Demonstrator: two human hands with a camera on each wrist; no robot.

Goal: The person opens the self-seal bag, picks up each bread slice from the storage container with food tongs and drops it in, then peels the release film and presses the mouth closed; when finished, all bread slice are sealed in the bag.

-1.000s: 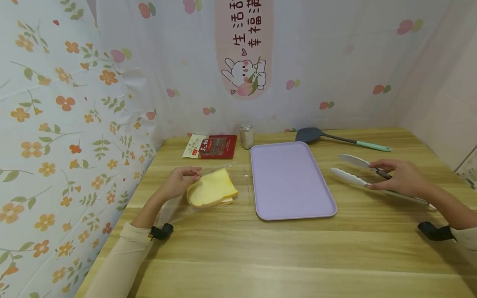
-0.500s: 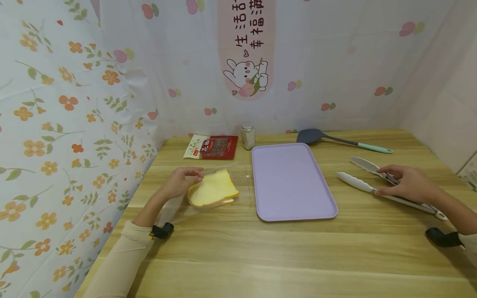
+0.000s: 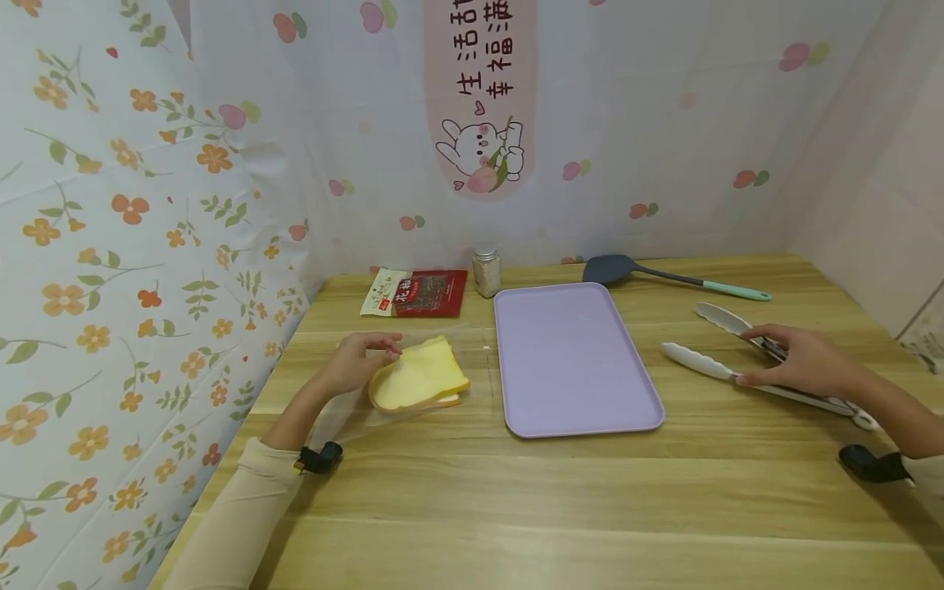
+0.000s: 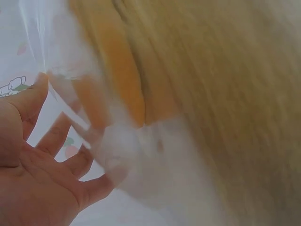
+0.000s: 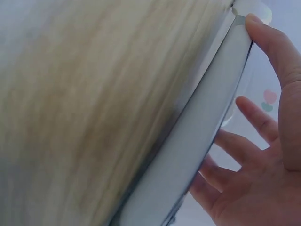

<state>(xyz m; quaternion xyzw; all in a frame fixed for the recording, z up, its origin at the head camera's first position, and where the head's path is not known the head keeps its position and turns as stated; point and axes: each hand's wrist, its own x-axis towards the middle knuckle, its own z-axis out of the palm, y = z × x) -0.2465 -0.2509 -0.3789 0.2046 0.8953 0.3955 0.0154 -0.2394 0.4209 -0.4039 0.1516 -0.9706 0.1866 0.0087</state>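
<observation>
Near the left of the table, my left hand (image 3: 357,360) pinches the edge of a clear plastic bag (image 4: 160,169). Yellow-edged slices of bread (image 3: 420,377) lie inside it, stacked with a paler layer showing below the top slice. In the left wrist view the thumb is at the bag's edge and the fingers overlap the film. At the right, my right hand (image 3: 807,365) holds metal tongs with white scalloped tips (image 3: 696,360). The tongs' arms stand apart and point toward the tray. In the right wrist view, the thumb presses one arm of the tongs (image 5: 188,127).
A lilac tray (image 3: 575,360) lies between the two hands. Along the back are a red and cream packet (image 3: 428,293), a small glass jar (image 3: 487,274) with a metal lid, and a dark spatula (image 3: 612,269) with a mint handle. Patterned curtains enclose the left and back.
My right hand has shifted to the right with the tongs, mostly in the first half second, and their tips are farther from the tray. My left hand and the bag stay almost still.
</observation>
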